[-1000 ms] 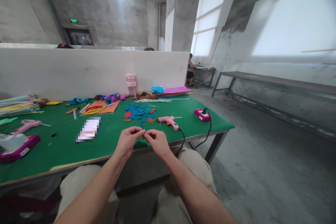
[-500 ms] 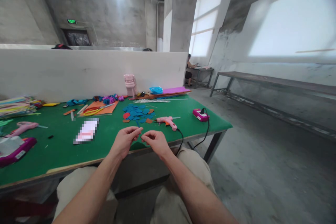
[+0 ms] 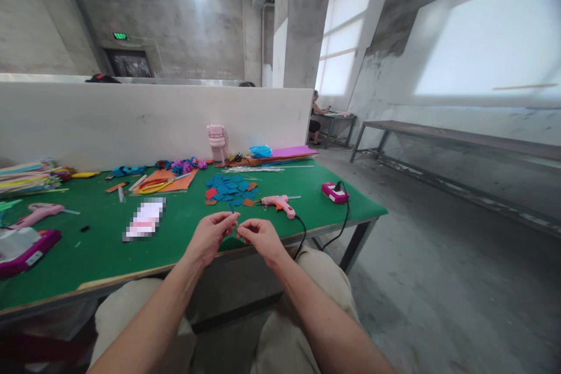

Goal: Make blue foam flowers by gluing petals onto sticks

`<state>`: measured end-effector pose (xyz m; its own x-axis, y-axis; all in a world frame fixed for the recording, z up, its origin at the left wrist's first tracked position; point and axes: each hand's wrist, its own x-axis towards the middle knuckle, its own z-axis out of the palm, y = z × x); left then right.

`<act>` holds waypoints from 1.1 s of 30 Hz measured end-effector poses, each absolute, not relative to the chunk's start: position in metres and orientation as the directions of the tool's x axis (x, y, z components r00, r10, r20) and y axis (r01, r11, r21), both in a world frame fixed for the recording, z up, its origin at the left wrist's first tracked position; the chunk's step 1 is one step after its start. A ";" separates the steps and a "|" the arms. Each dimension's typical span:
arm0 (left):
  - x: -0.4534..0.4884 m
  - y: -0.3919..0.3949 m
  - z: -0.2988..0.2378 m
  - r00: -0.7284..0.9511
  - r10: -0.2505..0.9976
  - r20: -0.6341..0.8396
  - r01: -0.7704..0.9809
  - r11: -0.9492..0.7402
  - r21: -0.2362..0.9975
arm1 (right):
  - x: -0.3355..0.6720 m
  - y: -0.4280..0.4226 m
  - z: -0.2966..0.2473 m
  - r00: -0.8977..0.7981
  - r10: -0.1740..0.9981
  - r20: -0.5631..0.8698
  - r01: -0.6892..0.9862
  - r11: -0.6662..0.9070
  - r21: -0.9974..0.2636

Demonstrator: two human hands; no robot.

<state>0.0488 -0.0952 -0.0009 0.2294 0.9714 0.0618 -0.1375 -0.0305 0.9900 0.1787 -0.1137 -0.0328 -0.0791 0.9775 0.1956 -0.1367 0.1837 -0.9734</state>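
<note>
Bare grey concrete walls point(image 3: 197, 29) fill the top of the frame, with a long white partition point(image 3: 131, 117) crossing below them behind a green-topped table point(image 3: 109, 260). At the lower centre, the left hand point(image 3: 211, 235) pinches a short, thin blue strip point(image 3: 232, 208) between thumb and forefinger, its end poking up above the fingertips. Just beside it, the right hand point(image 3: 262, 237) has its thumb and finger drawn together; whether anything sits between them I cannot tell. Directly above the hands lies a loose pile of flat blue pieces point(image 3: 230, 187), with a few orange-brown pieces point(image 3: 249, 202) at its edge. Right of the pile rests a pink glue gun point(image 3: 281, 203) with a black cable, near a magenta power block point(image 3: 335, 192). Left of centre, yellow-and-red-handled scissors point(image 3: 155, 187) lie partly on a flat orange sheet point(image 3: 186, 180). At the far left is a second pink glue gun point(image 3: 41, 213).
</note>
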 end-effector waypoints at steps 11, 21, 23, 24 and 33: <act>0.039 -0.091 0.005 0.144 0.982 0.119 -0.148 -0.097 0.984 | 0.177 -0.119 -0.030 -0.156 0.980 0.123 -0.101 0.108 -0.989; 0.028 -0.084 0.010 -0.063 0.984 0.167 -0.270 -0.178 0.946 | 0.201 -0.118 -0.027 -0.346 0.930 0.123 0.127 0.176 -0.976; 0.033 -0.086 0.007 -0.015 0.986 0.165 -0.228 -0.164 0.960 | 0.198 -0.118 -0.027 -0.249 0.955 0.159 0.088 0.185 -0.979; 0.036 -0.088 0.005 0.010 0.986 0.165 -0.203 -0.160 0.966 | 0.195 -0.117 -0.027 -0.213 0.960 0.180 0.064 0.198 -0.978; 0.057 -0.099 -0.008 0.171 0.976 0.137 -0.049 -0.130 0.990 | 0.183 -0.115 -0.030 -0.064 0.970 0.235 -0.061 0.232 -0.971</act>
<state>0.0570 -0.0986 -0.0078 0.1713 0.9757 0.1367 -0.0489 -0.1301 0.9903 0.1829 -0.1147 -0.0298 -0.0642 0.9698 0.2353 -0.0606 0.2315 -0.9709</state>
